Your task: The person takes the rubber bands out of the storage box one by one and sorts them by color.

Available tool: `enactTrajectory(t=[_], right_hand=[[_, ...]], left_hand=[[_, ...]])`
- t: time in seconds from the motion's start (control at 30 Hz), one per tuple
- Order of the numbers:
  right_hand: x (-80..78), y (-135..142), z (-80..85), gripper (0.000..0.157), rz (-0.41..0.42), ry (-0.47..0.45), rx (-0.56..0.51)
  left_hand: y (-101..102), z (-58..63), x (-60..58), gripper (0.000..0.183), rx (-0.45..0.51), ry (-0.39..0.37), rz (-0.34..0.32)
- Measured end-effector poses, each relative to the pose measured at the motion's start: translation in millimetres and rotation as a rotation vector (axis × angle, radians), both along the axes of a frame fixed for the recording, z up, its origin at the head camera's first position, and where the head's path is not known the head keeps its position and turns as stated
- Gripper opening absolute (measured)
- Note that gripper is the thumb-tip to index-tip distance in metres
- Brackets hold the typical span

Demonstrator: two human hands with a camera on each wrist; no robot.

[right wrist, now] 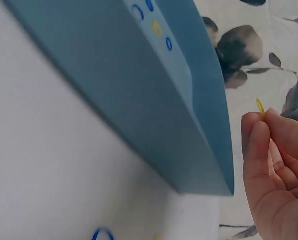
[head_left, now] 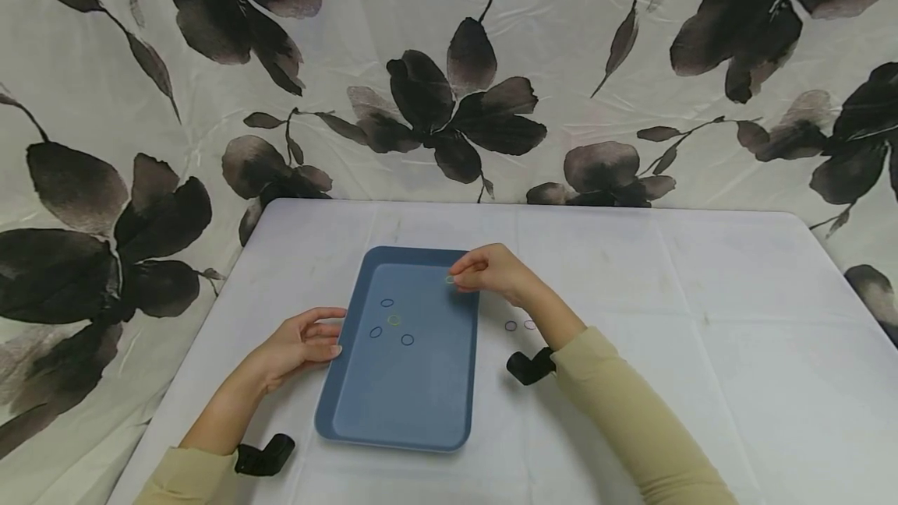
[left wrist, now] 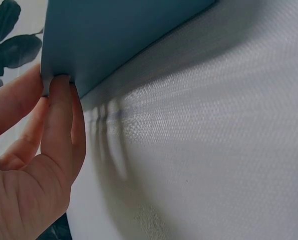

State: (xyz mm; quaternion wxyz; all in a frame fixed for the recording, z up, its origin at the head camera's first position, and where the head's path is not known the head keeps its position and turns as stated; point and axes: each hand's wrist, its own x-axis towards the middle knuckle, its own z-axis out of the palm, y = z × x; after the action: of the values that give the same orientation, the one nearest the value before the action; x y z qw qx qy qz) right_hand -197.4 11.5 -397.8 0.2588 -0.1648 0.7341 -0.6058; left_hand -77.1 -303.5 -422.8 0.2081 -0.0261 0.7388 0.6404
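Observation:
A blue rectangular tray [head_left: 403, 404] lies on the table. Inside it are several small thin rubber bands, blue ones such as this blue band [head_left: 402, 340] and a yellow band [head_left: 398, 323]. My right hand [head_left: 491, 271] is over the tray's far right corner, pinching another small yellow rubber band [right wrist: 259, 106] between thumb and fingertips, its loop sticking up past them. At the left side of the tray, my left hand [head_left: 298, 345] touches the outer edge with fingers and thumb spread apart. The left wrist view shows those fingers [left wrist: 59, 120] against the tray's side wall.
Right of the tray, two more small bands lie on the white-covered table [head_left: 701, 380], one a dark band [head_left: 510, 331] and the other partly beside the right forearm. Black wrist-worn devices [head_left: 529, 365] hang at both sleeves. A floral curtain [head_left: 449, 14] rises behind the table.

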Motion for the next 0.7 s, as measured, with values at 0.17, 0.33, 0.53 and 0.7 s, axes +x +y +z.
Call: enactTrajectory(t=[0.17, 0.33, 0.53, 0.7], right_hand=[[0.2, 11, -0.8, 0.020, -0.026, -0.012, 0.015], [-0.3, 22, -2.2, 0.022, -0.046, -0.018, 0.017], [-2.1, 33, -4.7, 0.023, -0.086, -0.028, 0.009], [-3.8, 44, -7.3, 0.024, -0.102, -0.017, 0.021]], left_hand=[[0, -0.1, -0.2, 0.068, -0.002, 0.003, -0.002], [1, 0.4, 0.0, 0.068, -0.005, 0.002, 0.001], [1, 1.1, -0.1, 0.068, -0.011, 0.000, 0.000], [1, 1.1, 0.4, 0.067, -0.013, 0.004, -0.004]])
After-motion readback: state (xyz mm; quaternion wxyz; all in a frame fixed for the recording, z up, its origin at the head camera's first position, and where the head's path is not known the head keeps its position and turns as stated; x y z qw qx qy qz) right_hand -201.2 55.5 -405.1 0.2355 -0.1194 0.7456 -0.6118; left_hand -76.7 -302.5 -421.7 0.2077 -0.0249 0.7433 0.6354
